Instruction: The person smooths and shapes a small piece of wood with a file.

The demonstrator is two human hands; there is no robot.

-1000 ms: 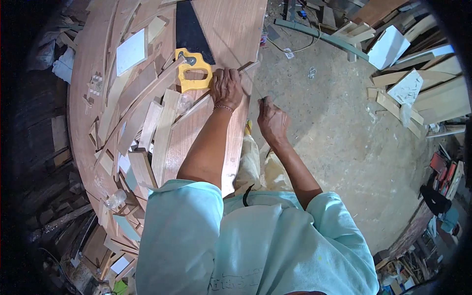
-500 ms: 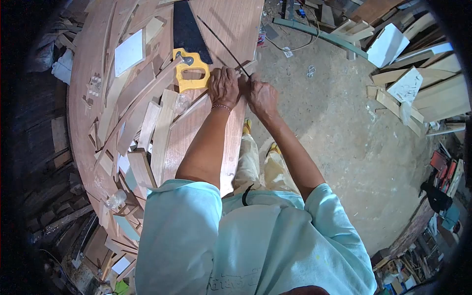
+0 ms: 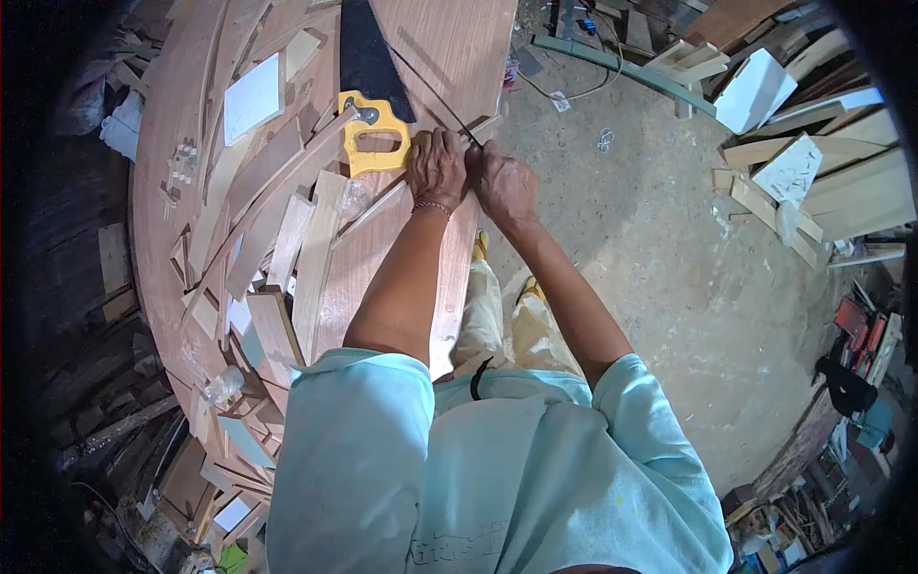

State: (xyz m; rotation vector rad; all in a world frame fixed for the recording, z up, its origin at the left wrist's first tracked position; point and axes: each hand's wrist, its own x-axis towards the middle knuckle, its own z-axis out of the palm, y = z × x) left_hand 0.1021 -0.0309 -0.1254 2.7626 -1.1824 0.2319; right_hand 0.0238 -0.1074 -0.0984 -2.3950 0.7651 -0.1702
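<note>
My right hand (image 3: pixel 507 189) is closed at the table's edge around the near end of a saw (image 3: pixel 435 94). The saw's long, thin, dark blade shows edge-on and slants away to the upper left; its handle is hidden in my fist. Close beside it, my left hand (image 3: pixel 439 170) is closed over a narrow wood strip (image 3: pixel 381 204) and presses it on the tabletop. The strip's far end (image 3: pixel 487 128) shows beyond my fingers. Left of that hand lies another handsaw (image 3: pixel 378 96), with a yellow handle and a black blade.
Wood offcuts (image 3: pixel 320 253) and a white board piece (image 3: pixel 252 99) cover the left part of the wooden table (image 3: pixel 359 297). A clear plastic container (image 3: pixel 224 385) sits lower left. Right of the table is concrete floor (image 3: pixel 660 287), with stacked boards (image 3: pixel 865 196) along the far side.
My right hand has shifted slightly up and left with the saw, closer to my left hand. My left hand stays on the wood strip.
</note>
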